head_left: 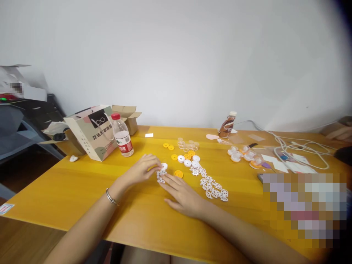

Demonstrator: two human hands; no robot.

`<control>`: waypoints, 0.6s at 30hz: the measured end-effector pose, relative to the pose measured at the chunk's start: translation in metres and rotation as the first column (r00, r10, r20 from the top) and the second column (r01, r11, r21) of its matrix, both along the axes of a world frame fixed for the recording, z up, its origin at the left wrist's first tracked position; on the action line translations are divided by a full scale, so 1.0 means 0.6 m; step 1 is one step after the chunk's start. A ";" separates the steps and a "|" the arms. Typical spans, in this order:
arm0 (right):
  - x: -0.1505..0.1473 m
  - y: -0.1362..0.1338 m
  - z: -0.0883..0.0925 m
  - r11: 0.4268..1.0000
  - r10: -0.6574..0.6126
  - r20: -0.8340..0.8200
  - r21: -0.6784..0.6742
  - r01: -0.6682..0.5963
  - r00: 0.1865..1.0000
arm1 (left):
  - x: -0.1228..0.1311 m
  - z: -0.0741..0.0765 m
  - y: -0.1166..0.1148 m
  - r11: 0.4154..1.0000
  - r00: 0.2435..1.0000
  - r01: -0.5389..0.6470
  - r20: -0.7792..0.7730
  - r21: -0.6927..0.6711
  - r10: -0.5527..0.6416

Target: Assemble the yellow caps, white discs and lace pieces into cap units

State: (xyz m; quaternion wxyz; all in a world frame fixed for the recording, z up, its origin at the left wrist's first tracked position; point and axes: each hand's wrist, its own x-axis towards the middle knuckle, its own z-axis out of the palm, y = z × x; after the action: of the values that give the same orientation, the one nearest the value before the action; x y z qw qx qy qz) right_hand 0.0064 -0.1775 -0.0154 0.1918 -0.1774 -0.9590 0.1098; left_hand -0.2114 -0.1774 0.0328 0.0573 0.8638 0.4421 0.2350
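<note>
My left hand point(145, 167), with a silver bangle on its wrist, has its thumb and fingers drawn together at the left edge of a white round cap point(164, 166). Just below lies a cluster of small white round pieces point(159, 176). The fingertips of my right hand point(183, 194) touch the right side of that cluster; its fingers are stretched out over the table. Beyond the right hand sits a yellow round cap point(178, 173). More white caps point(187, 162) and yellow caps point(174, 157) lie farther back, beside openwork white plastic pieces point(214, 187).
Clear plastic rings point(188, 145) lie behind the caps. A water bottle point(123, 135) and paper bag point(93, 135) stand left, before a cardboard box point(129, 119). At right are assembled clear-topped pieces point(249, 156), a brown drink bottle point(227, 125) and white cables point(297, 146).
</note>
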 end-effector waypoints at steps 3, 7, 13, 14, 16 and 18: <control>-0.003 0.004 -0.007 1.000 0.000 0.043 -0.011 0.001 0.999 | 0.004 -0.002 -0.004 0.999 0.999 0.032 -0.038 -0.016 -0.033; 0.023 0.001 -0.012 0.999 -0.001 0.031 -0.034 0.002 1.000 | 0.012 -0.004 -0.012 0.989 0.988 0.125 -0.084 -0.085 -0.132; 0.060 0.002 -0.001 0.992 -0.052 -0.116 -0.124 0.038 0.992 | 0.027 -0.016 -0.015 0.972 0.967 0.217 -0.119 -0.090 -0.227; 0.063 0.006 0.001 0.987 -0.082 -0.156 -0.147 0.059 0.984 | 0.030 -0.018 -0.015 0.973 0.967 0.217 -0.119 -0.076 -0.225; 0.068 0.017 0.005 0.975 -0.158 -0.233 -0.189 0.115 0.959 | 0.036 -0.020 -0.016 0.973 0.964 0.229 -0.132 -0.044 -0.233; 0.071 0.028 0.008 0.961 -0.226 -0.284 -0.224 0.165 0.932 | 0.046 -0.023 -0.019 0.967 0.951 0.253 -0.182 -0.015 -0.251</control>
State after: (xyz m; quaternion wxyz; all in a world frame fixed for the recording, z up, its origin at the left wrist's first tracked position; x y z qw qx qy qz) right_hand 0.0491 -0.1608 -0.0108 0.3300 -0.2711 -0.8794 0.2104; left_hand -0.1841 -0.1888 0.0189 0.0423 0.9312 0.3305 0.1477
